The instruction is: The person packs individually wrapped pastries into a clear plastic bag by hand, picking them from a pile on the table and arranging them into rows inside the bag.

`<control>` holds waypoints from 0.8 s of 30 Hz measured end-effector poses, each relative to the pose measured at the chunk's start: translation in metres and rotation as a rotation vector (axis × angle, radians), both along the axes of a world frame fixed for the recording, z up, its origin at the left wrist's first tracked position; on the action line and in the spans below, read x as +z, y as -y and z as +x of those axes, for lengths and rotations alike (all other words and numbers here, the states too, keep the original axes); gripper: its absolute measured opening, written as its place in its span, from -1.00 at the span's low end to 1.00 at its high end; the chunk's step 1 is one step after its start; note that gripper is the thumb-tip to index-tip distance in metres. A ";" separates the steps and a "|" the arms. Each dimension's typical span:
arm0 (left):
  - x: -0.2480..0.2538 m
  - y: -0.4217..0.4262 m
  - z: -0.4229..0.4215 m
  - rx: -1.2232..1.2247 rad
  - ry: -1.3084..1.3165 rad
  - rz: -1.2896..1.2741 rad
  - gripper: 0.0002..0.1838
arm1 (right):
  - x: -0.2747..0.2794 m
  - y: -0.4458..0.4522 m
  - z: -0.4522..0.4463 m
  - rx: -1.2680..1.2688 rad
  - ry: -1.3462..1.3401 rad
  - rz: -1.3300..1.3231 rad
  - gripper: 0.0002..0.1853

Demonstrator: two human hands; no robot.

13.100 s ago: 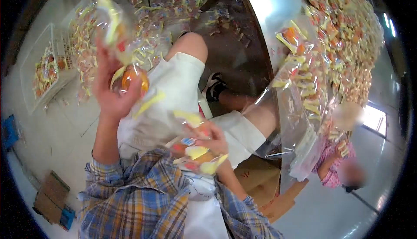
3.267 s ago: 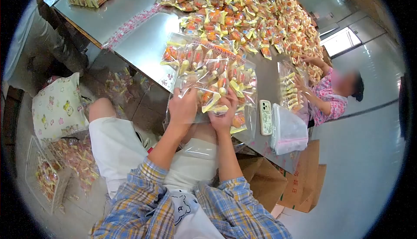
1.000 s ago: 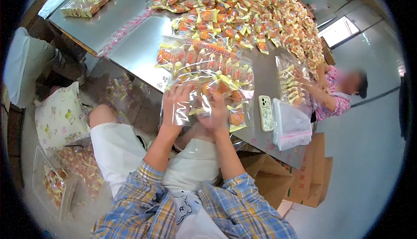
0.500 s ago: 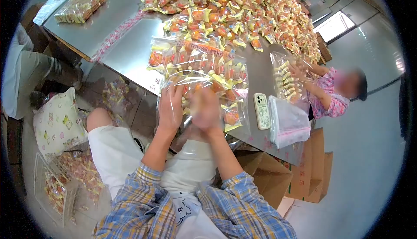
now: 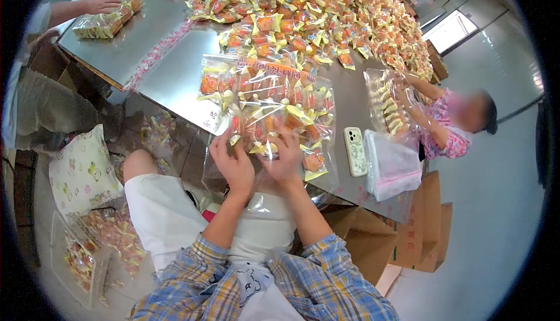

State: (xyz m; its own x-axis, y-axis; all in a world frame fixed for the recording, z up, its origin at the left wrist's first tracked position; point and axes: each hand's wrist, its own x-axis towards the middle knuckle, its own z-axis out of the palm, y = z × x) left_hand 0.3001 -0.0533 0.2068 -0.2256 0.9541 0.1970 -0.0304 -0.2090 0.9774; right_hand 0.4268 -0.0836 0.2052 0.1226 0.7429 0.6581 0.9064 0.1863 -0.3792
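Observation:
Wrapped orange snack packets with yellow ends lie in rows in a clear plastic bag (image 5: 326, 146) at the table's near edge. My left hand (image 5: 234, 166) is at the rows' lower left, its fingers and thumb curled round the end of a snack packet (image 5: 235, 127). Beside it, my right hand (image 5: 284, 156) has its fingers bent over the lower row of packets, thumb underneath. Clear film covers part of both hands, so the exact grip is partly hidden. One packet (image 5: 314, 161) lies at the lower right of the bag.
A large heap of packets (image 5: 326, 17) covers the table's far side. To the right are a phone (image 5: 354, 152), a stack of clear bags (image 5: 389, 166) and a co-worker (image 5: 443, 122) handling another bag. Another person's hand (image 5: 100, 4) touches a filled bag. Cardboard boxes (image 5: 423, 222) stand below.
My left hand's fingers have curled from a straighter pose, and my right hand has moved slightly right. At the upper left, another person's hand has come onto the filled bag.

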 end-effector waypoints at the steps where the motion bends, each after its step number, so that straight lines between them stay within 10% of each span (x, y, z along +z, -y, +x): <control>1: 0.000 0.003 0.003 0.025 0.166 -0.084 -0.56 | 0.001 0.000 0.000 0.016 -0.011 0.011 -0.53; 20: 0.005 -0.011 -0.031 -0.065 -0.789 0.354 -0.63 | 0.003 -0.006 0.002 0.124 -0.197 0.044 -0.40; 24: 0.005 -0.015 -0.034 -0.028 -0.671 0.348 -0.56 | -0.007 -0.006 0.007 0.192 -0.224 0.116 -0.43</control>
State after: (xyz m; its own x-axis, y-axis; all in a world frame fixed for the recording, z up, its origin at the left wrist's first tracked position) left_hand 0.2659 -0.0385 0.2120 0.0718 0.8155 0.5742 0.5381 -0.5164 0.6662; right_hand 0.4336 -0.0775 0.1982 0.1389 0.6884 0.7119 0.7463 0.3998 -0.5322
